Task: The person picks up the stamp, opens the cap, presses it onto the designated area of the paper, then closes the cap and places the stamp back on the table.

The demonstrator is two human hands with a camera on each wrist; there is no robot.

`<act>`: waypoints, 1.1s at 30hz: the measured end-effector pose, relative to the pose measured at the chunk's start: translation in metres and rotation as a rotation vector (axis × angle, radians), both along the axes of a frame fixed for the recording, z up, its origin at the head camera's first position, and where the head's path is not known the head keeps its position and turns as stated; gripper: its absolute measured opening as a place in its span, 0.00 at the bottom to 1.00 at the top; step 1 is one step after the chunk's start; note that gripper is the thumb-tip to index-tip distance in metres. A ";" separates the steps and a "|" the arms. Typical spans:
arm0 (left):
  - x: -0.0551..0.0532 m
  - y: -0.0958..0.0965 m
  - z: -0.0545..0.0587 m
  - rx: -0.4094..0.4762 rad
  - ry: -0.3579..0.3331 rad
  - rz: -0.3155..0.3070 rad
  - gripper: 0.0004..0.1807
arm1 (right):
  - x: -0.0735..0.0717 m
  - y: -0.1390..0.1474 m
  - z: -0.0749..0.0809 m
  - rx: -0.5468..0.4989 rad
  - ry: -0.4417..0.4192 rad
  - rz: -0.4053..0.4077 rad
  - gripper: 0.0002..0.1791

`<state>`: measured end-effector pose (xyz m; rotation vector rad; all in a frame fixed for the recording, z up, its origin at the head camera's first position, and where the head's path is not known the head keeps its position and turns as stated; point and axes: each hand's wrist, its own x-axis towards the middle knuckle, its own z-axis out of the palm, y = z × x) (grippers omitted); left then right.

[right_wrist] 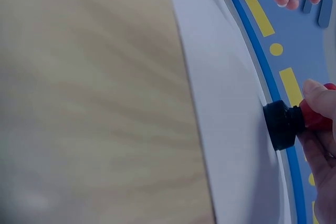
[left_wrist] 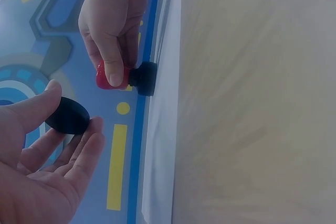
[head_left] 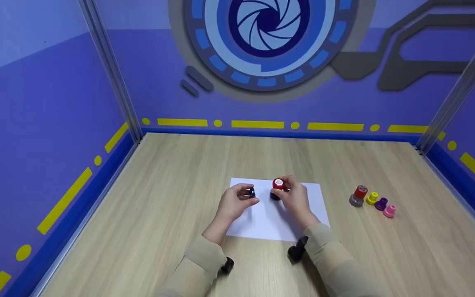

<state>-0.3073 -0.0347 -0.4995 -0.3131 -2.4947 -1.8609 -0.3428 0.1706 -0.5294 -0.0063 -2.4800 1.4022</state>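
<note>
My right hand grips a stamp by its red handle. The stamp's black base stands upright against the white sheet of paper, and in both wrist views it seems to touch the sheet. To its left, my left hand pinches a round black cap between thumb and fingers. That cap is held up above the paper, apart from the stamp. Its inside faces away in the left wrist view.
Right of the paper stands another red stamp with a grey lower part. Beside it, in a slanting row, are small yellow, purple and pink stamp-like pieces. Blue-purple panels enclose the wooden table at the back and sides.
</note>
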 end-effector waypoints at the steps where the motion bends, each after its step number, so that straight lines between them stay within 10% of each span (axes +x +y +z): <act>1: 0.000 0.000 0.000 0.000 -0.001 0.000 0.24 | 0.000 0.000 0.000 -0.006 -0.007 0.002 0.20; 33: -0.002 0.000 -0.003 -0.027 -0.022 -0.008 0.25 | 0.002 0.000 0.003 -0.014 -0.024 0.020 0.22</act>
